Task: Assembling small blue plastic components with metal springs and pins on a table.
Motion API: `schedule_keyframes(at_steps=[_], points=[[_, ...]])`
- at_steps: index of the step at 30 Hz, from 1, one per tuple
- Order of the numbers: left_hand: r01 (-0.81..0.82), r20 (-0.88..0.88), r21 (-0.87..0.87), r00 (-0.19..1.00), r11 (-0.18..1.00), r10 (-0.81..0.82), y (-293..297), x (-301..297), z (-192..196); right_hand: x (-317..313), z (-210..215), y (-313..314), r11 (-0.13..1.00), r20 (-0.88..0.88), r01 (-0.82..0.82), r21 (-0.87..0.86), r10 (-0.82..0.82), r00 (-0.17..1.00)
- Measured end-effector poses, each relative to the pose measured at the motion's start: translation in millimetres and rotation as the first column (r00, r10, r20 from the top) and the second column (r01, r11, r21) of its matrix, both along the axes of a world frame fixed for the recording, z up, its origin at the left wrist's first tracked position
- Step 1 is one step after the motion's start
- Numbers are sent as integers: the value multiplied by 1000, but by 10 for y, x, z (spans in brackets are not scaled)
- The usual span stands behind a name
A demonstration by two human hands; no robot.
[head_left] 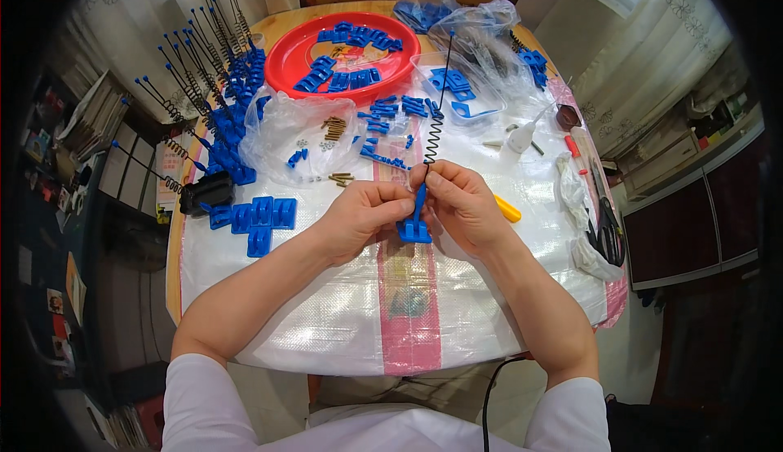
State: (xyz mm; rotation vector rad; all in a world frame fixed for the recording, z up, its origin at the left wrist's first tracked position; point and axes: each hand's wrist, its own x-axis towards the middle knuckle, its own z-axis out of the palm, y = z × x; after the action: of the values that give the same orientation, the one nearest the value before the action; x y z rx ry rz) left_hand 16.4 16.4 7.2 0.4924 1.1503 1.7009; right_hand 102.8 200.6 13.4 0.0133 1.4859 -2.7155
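Note:
Both hands meet over the middle of the table on one blue plastic bracket (414, 225). My left hand (364, 217) pinches its upper part from the left. My right hand (462, 205) grips the same part from the right, where a black coil spring with a long rod (435, 130) rises from the bracket toward the far side, ending in a blue tip. A yellow-handled tool (507, 209) lies just behind my right hand.
A red round tray (287, 58) with blue parts stands at the back. Finished blue brackets with springs (214, 101) line the left edge. Flat blue pieces (254, 217) lie left of my hands. Clear bags (481, 36), brass screws (334, 128) and black scissors (610, 236) sit around.

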Motion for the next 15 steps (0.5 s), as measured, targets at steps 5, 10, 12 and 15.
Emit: schedule_keyframes(at_steps=[5,10,12,15], points=[[0,-2,0,1000,1000,0,-9,1,-2,1,-8,7,1000,6,-8,-14,8,1000],[3,6,17,1000,1000,-3,-4,22,31,-2,-18,-1,1000,1,13,11,-13,1000],[12,17,2,1000,1000,-12,-14,2,17,0,-14,-4,1000,0,17,21,-17,1000],[-3,20,-1,1000,1000,3,-6,16,17,-6,-33,7,1000,-8,9,12,-9,1000]])
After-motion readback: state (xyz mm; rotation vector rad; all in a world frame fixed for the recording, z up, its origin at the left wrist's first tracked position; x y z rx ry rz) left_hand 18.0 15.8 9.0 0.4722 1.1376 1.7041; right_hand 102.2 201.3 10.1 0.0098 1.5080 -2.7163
